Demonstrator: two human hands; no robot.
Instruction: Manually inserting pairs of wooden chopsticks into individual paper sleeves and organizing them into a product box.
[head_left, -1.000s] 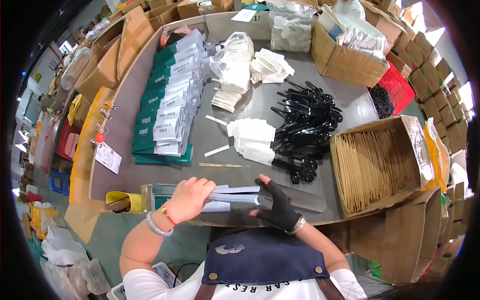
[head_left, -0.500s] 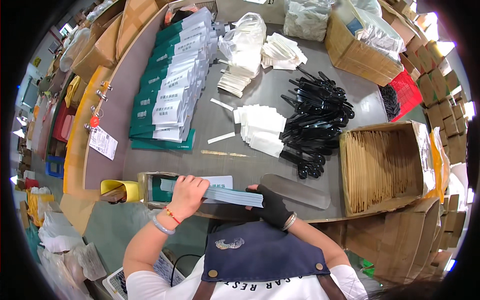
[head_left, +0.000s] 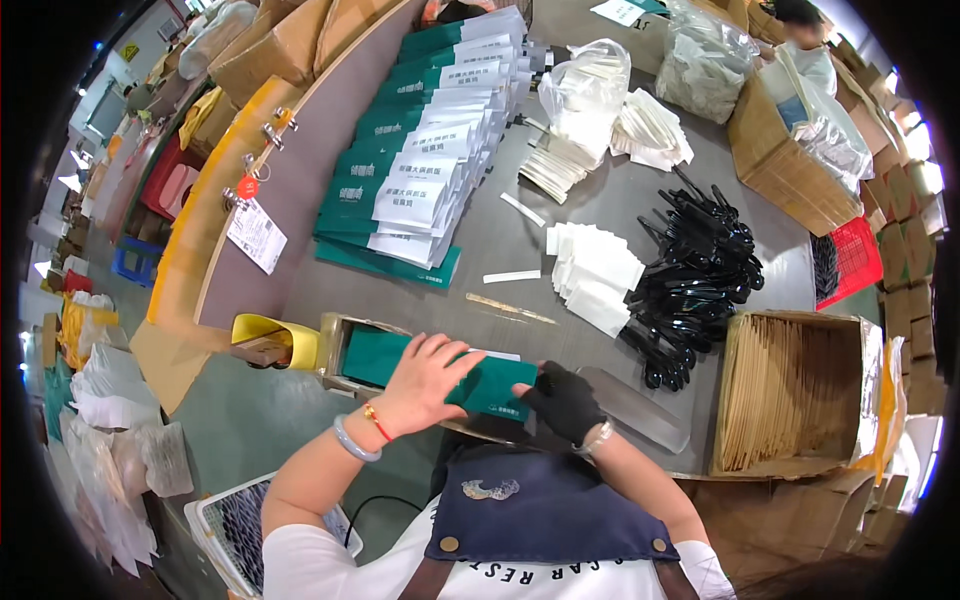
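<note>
A stack of green printed paper sleeves (head_left: 488,391) lies flat, green face up, at the table's near edge. My left hand (head_left: 425,382) rests over it with fingers spread. My right hand (head_left: 562,402), in a black fingerless glove, holds its right end, the thumb on top and the other fingers partly hidden. Left of it, an open narrow cardboard box (head_left: 330,352) contains more green sleeves (head_left: 372,352). Beyond my left hand, overlapping rows of green and white sleeves (head_left: 410,165) cover the table's left side.
White paper packets (head_left: 592,275) lie mid-table beside a pile of black plastic spoons (head_left: 700,275). A carton of upright brown packets (head_left: 795,395) stands at right. A grey curved tray (head_left: 635,410) is by my right hand. A yellow holder (head_left: 275,342) sits left of the narrow box.
The sleeve stack has gone from edge-on to lying flat, green face up. My left hand has let go its grip and spread its fingers. The whole view has shifted.
</note>
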